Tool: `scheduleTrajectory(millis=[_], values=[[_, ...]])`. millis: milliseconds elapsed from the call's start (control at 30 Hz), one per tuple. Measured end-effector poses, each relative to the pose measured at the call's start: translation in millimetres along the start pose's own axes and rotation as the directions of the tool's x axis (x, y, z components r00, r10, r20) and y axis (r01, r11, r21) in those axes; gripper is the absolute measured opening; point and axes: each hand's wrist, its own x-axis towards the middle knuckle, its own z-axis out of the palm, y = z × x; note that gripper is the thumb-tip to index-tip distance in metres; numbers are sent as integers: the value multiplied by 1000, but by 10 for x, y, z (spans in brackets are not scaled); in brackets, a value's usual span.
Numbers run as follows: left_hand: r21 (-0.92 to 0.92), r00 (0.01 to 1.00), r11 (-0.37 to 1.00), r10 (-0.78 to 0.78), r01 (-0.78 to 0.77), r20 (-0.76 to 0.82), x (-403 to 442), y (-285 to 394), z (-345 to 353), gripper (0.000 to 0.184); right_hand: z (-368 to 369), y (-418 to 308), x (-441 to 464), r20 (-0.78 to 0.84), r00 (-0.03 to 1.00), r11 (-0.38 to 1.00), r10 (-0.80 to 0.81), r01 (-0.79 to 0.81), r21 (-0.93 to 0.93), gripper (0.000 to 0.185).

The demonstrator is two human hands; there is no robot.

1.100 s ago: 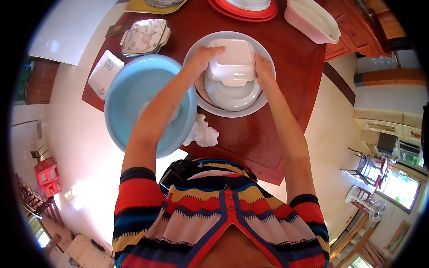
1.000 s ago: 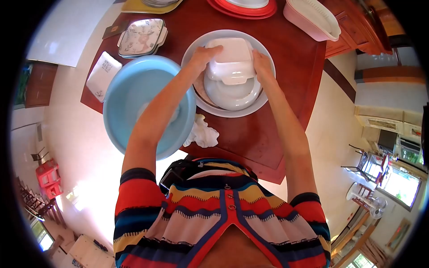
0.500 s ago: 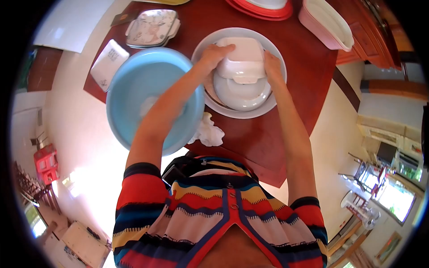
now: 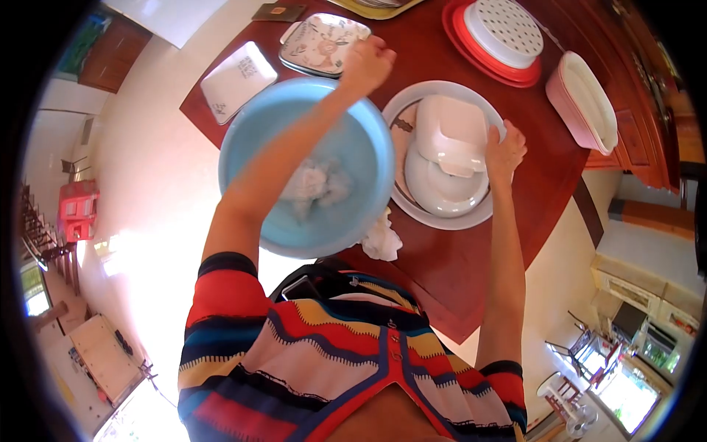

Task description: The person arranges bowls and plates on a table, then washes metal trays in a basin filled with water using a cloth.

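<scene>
My left hand (image 4: 368,65) is over the right edge of a stack of square floral dishes (image 4: 324,46), its fingers loosely bent and slightly apart, with nothing visible in them. My right hand (image 4: 506,152) is open at the right rim of a large white basin (image 4: 406,94). Inside this basin, an upturned white square dish (image 4: 451,129) rests tilted against a round white dish (image 4: 442,188). My left forearm crosses above the light blue basin (image 4: 247,136), which holds water and a whitish cloth (image 4: 313,180).
A white rectangular dish (image 4: 237,79) stands at the left table edge. A crumpled white cloth (image 4: 381,239) lies by the near edge. At the back right are a white perforated strainer (image 4: 504,31) on red plates and a pink-and-white oblong container (image 4: 582,103).
Both hands have let go of the upturned square dish. My left hand has moved up and left to the floral stack; my right has opened beside the basin rim. The view has shifted.
</scene>
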Motion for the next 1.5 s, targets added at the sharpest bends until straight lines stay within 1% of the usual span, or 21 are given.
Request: scheduleTrajectory(millis=[33,67,100,133,167,233,333,400,467,533,600,700,733,800,1067,1200,1267,1333,1400,1467,1500], values=[[132,997,990,51,-43,-61,187,-283,-105,35,29,-122,-3,-200,954,973,-223,203,-114,30],[134,991,991,-10,29,-136,325,-514,-210,32,48,-289,28,-195,954,972,-227,208,-110,30],[34,984,990,-130,135,-118,472,-790,-329,32,72,-489,45,-133,928,936,-347,353,19,29],[246,986,968,1,40,-164,529,-931,-529,35,137,-657,56,-90,878,865,-470,479,151,28],[328,982,942,-11,73,-186,618,-1183,-622,39,269,-811,48,-46,869,839,-493,489,237,24],[444,989,885,-93,136,-118,643,-1331,-868,42,433,-1233,-38,216,908,857,-358,228,463,26],[313,952,900,-274,304,-136,673,-1539,-961,43,1094,-1426,76,291,881,866,-374,219,449,33],[296,953,906,-285,304,-105,736,-1734,-949,44,1394,-1594,149,306,924,958,-228,156,242,39],[276,950,909,-301,312,-81,822,-1786,-956,46,1593,-1720,301,330,935,967,-132,47,252,42],[102,860,901,-434,422,270,879,-1798,-1014,54,1612,-1871,372,367,930,962,-33,-70,263,45],[100,894,922,-387,374,227,860,-1862,-972,52,1529,-2014,456,561,827,939,-19,-178,295,49],[76,917,928,-371,364,145,809,-1691,-969,38,1815,-1975,502,491,871,948,18,-172,269,52],[76,916,927,-374,367,146,829,-1738,-956,38,1866,-1965,504,461,886,939,47,-196,281,51],[342,959,916,-262,211,108,871,-1819,-911,42,1891,-1955,518,466,883,936,51,-205,286,51],[397,981,897,-189,192,-46,860,-1587,-993,42,1714,-2067,464,394,917,905,59,-216,367,49],[74,990,988,-134,136,-33,966,-1280,-1136,35,1465,-2075,618,261,965,857,-8,-128,499,47],[-528,962,804,-218,274,166,936,-937,-1263,31,1096,-2061,676,418,903,837,-99,-152,526,49],[-566,949,773,-151,287,276,867,-691,-1372,31,723,-2061,570,271,961,774,-57,-129,620,52],[-619,926,711,-127,334,354,687,-398,-1430,33,209,-1919,456,391,906,710,-160,-170,683,58],[-617,907,695,-126,370,403,595,-86,-1447,34,-136,-1615,266,16,880,731,-475,384,564,67],[-548,856,731,-96,406,508,563,25,-1443,37,-346,-1527,188,12,886,740,-464,380,556,67]])
